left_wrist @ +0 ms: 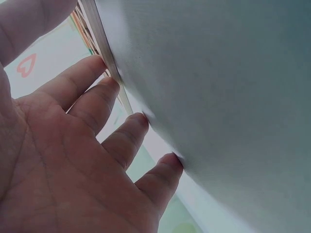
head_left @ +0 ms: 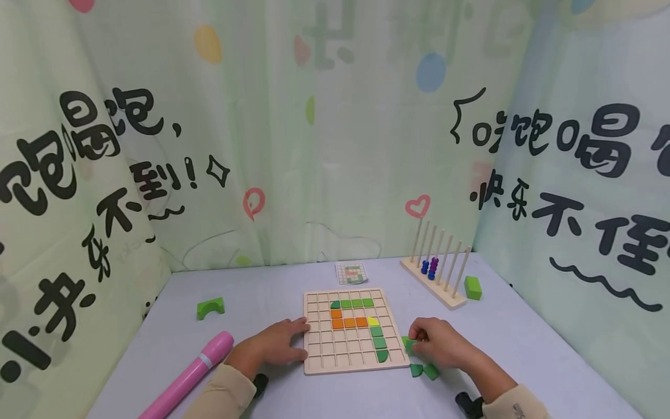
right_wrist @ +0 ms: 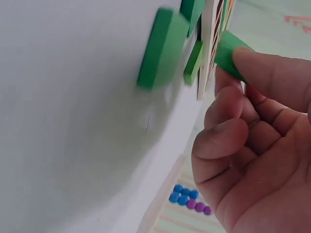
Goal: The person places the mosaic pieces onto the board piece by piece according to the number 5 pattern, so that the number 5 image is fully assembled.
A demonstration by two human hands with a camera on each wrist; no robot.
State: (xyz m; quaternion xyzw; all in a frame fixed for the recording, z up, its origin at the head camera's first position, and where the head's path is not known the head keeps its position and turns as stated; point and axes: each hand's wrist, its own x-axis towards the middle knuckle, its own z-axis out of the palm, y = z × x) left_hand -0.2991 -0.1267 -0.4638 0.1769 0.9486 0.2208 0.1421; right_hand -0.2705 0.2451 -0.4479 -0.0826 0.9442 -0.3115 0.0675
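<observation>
My right hand pinches a small green tile between thumb and index finger, just off the right edge of the wooden grid board. On the tabletop below lie a dark green rounded tile, a green square tile and a light green tile. My left hand has its fingers spread, with fingertips against the board's left edge. Set into the grid are a light green row, orange tiles, a yellow tile and dark green tiles.
A printed pattern card lies behind the board. At the back right stands a wooden peg rack with blue and purple beads, beside a green block. A green arch block and a pink tube are on the left.
</observation>
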